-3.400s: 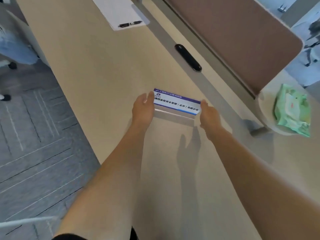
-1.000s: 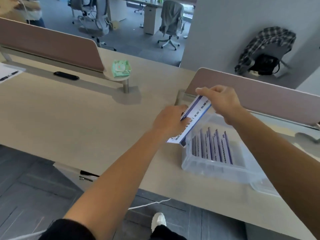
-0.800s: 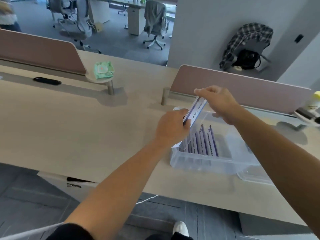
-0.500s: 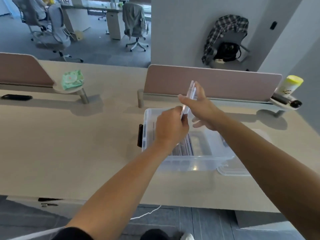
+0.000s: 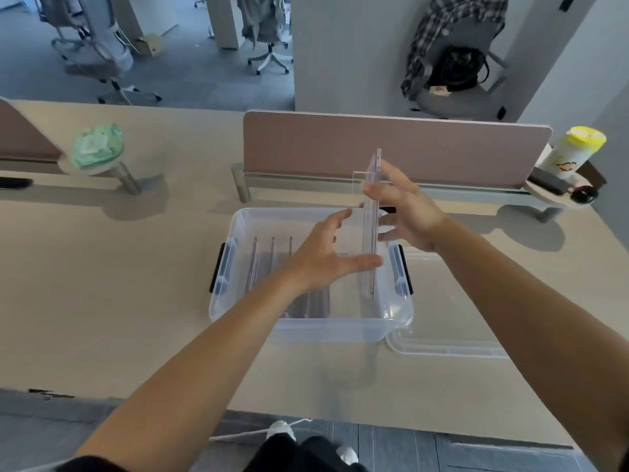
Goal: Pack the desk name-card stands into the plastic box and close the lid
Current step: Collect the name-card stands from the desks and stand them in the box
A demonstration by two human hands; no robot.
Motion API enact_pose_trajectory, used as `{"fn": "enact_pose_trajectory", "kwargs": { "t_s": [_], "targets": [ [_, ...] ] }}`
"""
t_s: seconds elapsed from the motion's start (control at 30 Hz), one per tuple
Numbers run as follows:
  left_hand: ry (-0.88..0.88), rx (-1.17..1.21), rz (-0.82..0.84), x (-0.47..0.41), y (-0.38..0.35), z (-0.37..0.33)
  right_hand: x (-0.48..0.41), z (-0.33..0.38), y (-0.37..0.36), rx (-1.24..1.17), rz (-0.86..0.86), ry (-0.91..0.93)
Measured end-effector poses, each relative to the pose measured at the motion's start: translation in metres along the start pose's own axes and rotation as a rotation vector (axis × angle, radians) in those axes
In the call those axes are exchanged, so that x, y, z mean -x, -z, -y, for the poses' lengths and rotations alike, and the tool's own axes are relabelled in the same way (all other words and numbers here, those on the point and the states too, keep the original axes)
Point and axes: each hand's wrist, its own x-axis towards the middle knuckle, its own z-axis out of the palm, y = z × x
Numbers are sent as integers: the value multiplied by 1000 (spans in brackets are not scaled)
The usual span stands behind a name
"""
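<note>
Half a second on, the name-card stand, pinched edge-on between the loosely spread left hand and right hand, has swung upright over the plastic box, ready to slot in.

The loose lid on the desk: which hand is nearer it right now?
Right. The right hand is above the lid's far end, beside the box; the left hand is over the box interior, farther left.
</note>
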Motion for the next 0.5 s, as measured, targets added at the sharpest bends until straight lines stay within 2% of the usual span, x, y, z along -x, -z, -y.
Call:
{"fn": "enact_pose_trajectory", "kwargs": {
  "t_s": [0.1, 0.23, 0.4, 0.5],
  "targets": [
    [115, 212, 96, -15, -3, 12, -17, -5, 0, -24, 64, -11],
    [146, 291, 79, -34, -4, 26, -37, -5, -6, 71, 40, -1],
    [143, 327, 91, -47, -10, 44, -57, 4, -9, 700, -103, -18],
    [196, 337, 173, -49, -20, 53, -65, -4, -9, 818, -100, -99]
  ]
}}
